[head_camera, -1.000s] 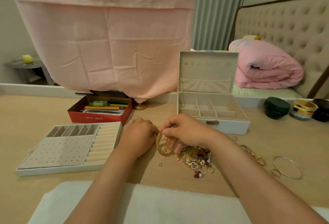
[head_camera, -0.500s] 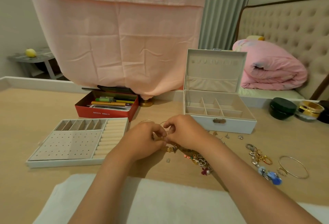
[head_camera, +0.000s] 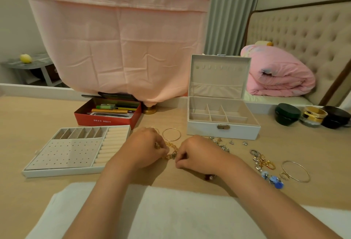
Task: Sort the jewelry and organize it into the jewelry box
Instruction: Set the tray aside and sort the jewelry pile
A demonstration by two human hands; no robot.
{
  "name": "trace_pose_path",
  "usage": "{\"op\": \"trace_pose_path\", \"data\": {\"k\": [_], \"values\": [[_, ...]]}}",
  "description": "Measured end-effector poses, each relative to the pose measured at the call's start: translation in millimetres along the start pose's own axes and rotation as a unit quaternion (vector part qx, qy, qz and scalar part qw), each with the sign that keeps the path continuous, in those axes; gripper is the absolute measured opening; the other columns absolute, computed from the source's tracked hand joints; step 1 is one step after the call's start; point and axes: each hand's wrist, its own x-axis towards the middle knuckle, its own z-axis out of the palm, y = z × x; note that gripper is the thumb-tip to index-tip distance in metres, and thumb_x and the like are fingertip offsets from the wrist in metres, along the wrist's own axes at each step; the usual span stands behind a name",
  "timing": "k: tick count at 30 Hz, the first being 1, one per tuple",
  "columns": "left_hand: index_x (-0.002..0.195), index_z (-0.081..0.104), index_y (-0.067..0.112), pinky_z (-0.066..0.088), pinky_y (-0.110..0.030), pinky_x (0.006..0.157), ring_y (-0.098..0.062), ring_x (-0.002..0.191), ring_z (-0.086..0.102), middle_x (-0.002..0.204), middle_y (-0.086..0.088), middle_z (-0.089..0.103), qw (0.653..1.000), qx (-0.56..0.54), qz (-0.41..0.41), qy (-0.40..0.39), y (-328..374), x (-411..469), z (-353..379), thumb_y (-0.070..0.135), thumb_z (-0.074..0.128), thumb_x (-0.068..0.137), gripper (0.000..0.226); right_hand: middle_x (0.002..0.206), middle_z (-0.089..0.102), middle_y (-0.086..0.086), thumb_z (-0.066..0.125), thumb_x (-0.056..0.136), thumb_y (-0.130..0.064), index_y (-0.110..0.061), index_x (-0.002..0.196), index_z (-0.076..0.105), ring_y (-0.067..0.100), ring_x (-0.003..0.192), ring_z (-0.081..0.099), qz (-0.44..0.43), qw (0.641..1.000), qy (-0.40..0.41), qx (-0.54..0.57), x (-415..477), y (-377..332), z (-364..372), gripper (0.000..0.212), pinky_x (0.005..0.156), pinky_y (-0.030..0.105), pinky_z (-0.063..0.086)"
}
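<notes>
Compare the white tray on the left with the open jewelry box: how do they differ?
The tray lies flat and lidless; the jewelry box has its lid standing upright. The tray has a perforated panel, padded rolls and narrow slots; the jewelry box has a grid of squarish compartments. The jewelry box carries a metal clasp in front; the tray shows none. Both are white outside, beige inside, with no jewelry visible in them.

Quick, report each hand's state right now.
Left hand: fingers curled, pinching the gold chain-link bracelet.
Right hand: fingers curled, pinching the same bracelet's other end.
</notes>
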Motion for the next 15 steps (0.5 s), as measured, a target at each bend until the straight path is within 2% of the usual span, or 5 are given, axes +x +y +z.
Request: {"op": "trace_pose_path", "data": {"k": [5,8,10,13,15], "values": [[0.105,0.071,0.042,0.048,-0.031,0.095,-0.007,0.108,0.049,0.119,0.016,0.058,0.996,-0.016,0.045,0.079,14.8,0.4,1.8,0.042,0.061,0.094,0.015,0.091,0.075,-0.016,0.075,0.087,-0.036,-0.029,0.091,0.080,0.001,0.082,0.066,0.056,0.998,-0.007,-0.018,-15.3,39.7,-13.6,0.010,0.080,0.032,0.059],[0.112,0.069,0.040,0.046,-0.028,0.096,-0.005,0.106,0.046,0.121,0.017,0.058,0.994,-0.010,0.080,0.078,23.9,-0.7,6.7,0.039,0.059,0.097,0.019,0.089,0.075,-0.017,0.076,0.087,-0.036,-0.029,0.091,0.081,-0.001,0.081,0.067,0.085,0.996,-0.014,-0.006,-23.4,56.1,-20.4,0.010,0.081,0.031,0.059],[0.117,0.069,0.039,0.044,-0.027,0.096,-0.003,0.105,0.042,0.124,0.016,0.058,0.991,0.005,0.104,0.079,30.2,-0.3,12.6,0.038,0.057,0.097,0.023,0.088,0.074,-0.018,0.075,0.087,-0.038,-0.030,0.091,0.080,-0.001,0.081,0.066,0.084,0.996,0.017,0.010,-25.2,59.2,-22.3,0.010,0.081,0.030,0.058],[0.120,0.068,0.038,0.039,-0.029,0.093,-0.005,0.102,0.042,0.124,0.015,0.060,0.987,0.057,0.135,0.070,43.1,4.5,23.3,0.044,0.053,0.097,0.028,0.107,0.068,-0.013,0.067,0.092,-0.040,-0.031,0.108,0.076,0.007,0.101,0.060,0.059,0.995,0.076,-0.018,-20.7,57.5,-17.5,0.020,0.087,0.033,0.052],[0.119,0.069,0.039,0.031,-0.031,0.090,-0.011,0.106,0.046,0.122,0.013,0.061,0.977,0.131,0.157,0.068,50.9,8.2,30.2,0.049,0.048,0.098,0.031,0.126,0.062,-0.006,0.060,0.097,-0.039,-0.028,0.125,0.069,0.016,0.120,0.051,0.045,0.996,0.060,-0.049,-15.3,59.4,-10.9,0.031,0.100,0.040,0.046]]}}
